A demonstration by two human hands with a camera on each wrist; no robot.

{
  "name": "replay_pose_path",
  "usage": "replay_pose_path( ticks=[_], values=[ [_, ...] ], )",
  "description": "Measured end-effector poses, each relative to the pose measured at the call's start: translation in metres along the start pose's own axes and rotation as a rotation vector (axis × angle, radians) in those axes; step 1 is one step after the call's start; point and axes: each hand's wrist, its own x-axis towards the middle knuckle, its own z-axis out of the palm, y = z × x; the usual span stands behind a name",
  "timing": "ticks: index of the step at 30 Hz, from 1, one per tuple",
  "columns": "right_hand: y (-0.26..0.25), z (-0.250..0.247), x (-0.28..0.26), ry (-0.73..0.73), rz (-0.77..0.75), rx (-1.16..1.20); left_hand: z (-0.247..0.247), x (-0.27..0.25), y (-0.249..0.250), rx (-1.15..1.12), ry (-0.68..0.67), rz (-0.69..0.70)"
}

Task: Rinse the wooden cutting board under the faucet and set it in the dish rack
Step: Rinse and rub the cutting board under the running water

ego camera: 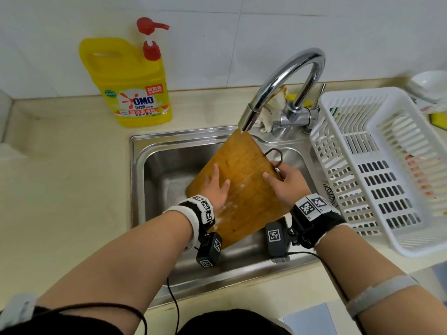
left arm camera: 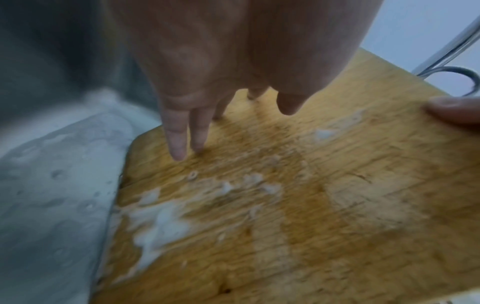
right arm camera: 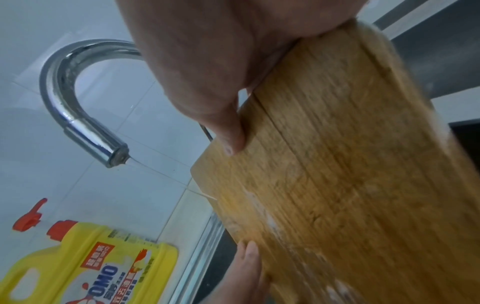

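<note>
The wooden cutting board (ego camera: 244,180) (left arm camera: 298,205) (right arm camera: 337,164) is tilted over the steel sink (ego camera: 154,170), its far corner right under the chrome faucet (ego camera: 287,76) (right arm camera: 67,98). A thin stream runs from the spout onto that corner. White suds streak the board's face. My left hand (ego camera: 216,187) (left arm camera: 197,115) lies flat on the board with straight fingers. My right hand (ego camera: 283,182) (right arm camera: 221,98) grips the board's right edge, thumb on top, beside its metal hanging loop (ego camera: 275,155). The white plastic dish rack (ego camera: 377,165) stands to the right of the sink.
A yellow dish-soap bottle (ego camera: 130,78) (right arm camera: 85,265) with a red pump stands on the counter behind the sink's left side. A crumpled cloth (ego camera: 273,105) lies behind the faucet. A white bowl (ego camera: 430,83) sits at the far right. Foamy water lies in the basin (left arm camera: 52,185).
</note>
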Motion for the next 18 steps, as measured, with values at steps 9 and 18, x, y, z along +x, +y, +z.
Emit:
replay_pose_path(
  ticks=[9,18],
  values=[
    [-0.014,0.005,0.009,-0.029,-0.099,-0.053,-0.019,-0.017,0.062,0.051,0.294,0.439],
    [-0.008,0.005,0.018,0.039,-0.016,-0.001,-0.001,-0.013,-0.009,0.126,-0.037,0.104]
  ],
)
